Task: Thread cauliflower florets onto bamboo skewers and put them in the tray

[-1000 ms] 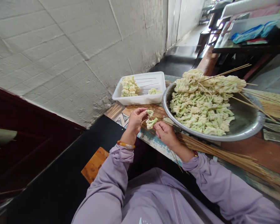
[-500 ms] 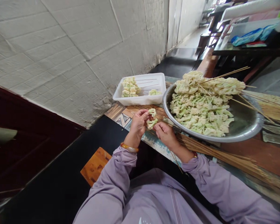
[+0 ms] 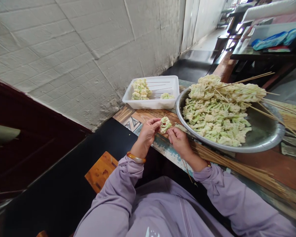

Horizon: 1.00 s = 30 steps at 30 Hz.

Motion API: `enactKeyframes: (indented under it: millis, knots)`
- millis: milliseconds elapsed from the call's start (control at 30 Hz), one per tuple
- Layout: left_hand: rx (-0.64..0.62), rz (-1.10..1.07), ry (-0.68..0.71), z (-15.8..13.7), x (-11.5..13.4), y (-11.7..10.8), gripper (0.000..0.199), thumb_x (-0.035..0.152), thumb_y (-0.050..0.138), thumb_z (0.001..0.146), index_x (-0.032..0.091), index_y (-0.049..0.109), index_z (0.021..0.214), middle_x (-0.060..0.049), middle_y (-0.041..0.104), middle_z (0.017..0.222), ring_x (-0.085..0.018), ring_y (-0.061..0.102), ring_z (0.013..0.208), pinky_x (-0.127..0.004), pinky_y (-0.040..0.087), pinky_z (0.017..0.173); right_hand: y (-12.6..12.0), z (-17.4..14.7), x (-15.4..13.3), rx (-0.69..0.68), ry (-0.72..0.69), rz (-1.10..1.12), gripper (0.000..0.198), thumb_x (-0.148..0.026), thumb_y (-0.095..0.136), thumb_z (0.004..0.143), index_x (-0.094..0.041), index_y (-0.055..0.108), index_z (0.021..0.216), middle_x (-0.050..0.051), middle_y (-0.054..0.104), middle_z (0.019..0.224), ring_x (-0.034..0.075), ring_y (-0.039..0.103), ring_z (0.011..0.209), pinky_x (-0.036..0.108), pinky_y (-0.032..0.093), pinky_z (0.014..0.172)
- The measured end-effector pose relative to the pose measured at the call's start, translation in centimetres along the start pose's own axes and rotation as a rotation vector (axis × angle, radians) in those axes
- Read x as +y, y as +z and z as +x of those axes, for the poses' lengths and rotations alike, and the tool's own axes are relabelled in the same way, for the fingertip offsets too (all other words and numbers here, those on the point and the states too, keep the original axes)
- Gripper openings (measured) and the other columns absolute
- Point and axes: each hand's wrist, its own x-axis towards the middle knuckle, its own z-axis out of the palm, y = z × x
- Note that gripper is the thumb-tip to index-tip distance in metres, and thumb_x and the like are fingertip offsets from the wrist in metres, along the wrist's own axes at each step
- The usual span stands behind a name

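Note:
Between the thumb and fingers of my left hand [image 3: 148, 131] is a pale green-white cauliflower floret [image 3: 165, 125], held just above the table edge. My right hand [image 3: 179, 141] is closed beside it, fingertips at the floret's lower right. Thin bamboo skewers [image 3: 186, 170] stick out below my right wrist, in line with that grip; the pinch itself is partly hidden. To the right, a metal basin [image 3: 263, 131] is heaped with cauliflower florets [image 3: 217, 121], and skewered cauliflower [image 3: 244, 92] lies across the top.
A white plastic tray [image 3: 150, 104] with skewered florets stands near the wall [image 3: 71, 59]. A bundle of bamboo skewers [image 3: 232, 164] lies along the table's near side. At lower left is a wooden stool [image 3: 101, 171]. Behind, another table [image 3: 268, 56] holds a blue packet.
Two cauliflower pieces showed apart at my fingertips; now they appear as one cluster, with my hands still close together. The view has shifted slightly, and a small crumb shows above the dark floor.

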Motion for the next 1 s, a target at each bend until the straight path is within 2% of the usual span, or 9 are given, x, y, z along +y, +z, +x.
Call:
enactKeyframes:
  millis: [233,433,767,1000]
  knots:
    - [0.048,-0.063,0.021,0.04,0.26,0.20,0.023,0.013,0.079,0.059,0.013,0.065,0.078,-0.002,0.070,0.067,-0.012,0.065,0.059,-0.021,0.047,0.057,0.01,-0.06,-0.13,-0.045,0.008,-0.009,0.031,-0.045,0.048,0.092,-0.020,0.056,0.074,-0.006,0.042,0.048,0.010,0.038,0.044,0.023,0.030,0.046]
    - [0.076,-0.095,0.028,-0.23,0.31,0.50,0.021,0.012,0.077,0.060,0.013,0.064,0.076,-0.001,0.069,0.066,-0.012,0.065,0.058,-0.020,0.046,0.054,0.07,-0.06,0.03,-0.060,0.022,0.002,0.029,-0.044,0.048,0.092,-0.021,0.057,0.076,-0.006,0.042,0.049,0.011,0.038,0.044,0.024,0.031,0.046]
    - [0.070,-0.126,0.045,-0.30,0.09,0.60,0.023,0.013,0.079,0.059,0.014,0.063,0.076,-0.001,0.070,0.067,-0.012,0.066,0.061,-0.021,0.049,0.059,0.04,-0.11,0.19,-0.060,0.018,-0.025,0.032,-0.046,0.047,0.092,-0.021,0.057,0.074,-0.006,0.043,0.048,0.011,0.038,0.043,0.024,0.032,0.046]
    - [0.045,-0.066,0.101,-0.10,-0.29,0.20,0.024,0.016,0.081,0.058,0.013,0.064,0.076,0.000,0.069,0.065,-0.011,0.065,0.059,-0.021,0.048,0.059,-0.02,-0.13,0.36,-0.047,0.012,-0.073,0.033,-0.046,0.047,0.093,-0.021,0.057,0.074,-0.005,0.044,0.048,0.012,0.040,0.046,0.024,0.032,0.047]
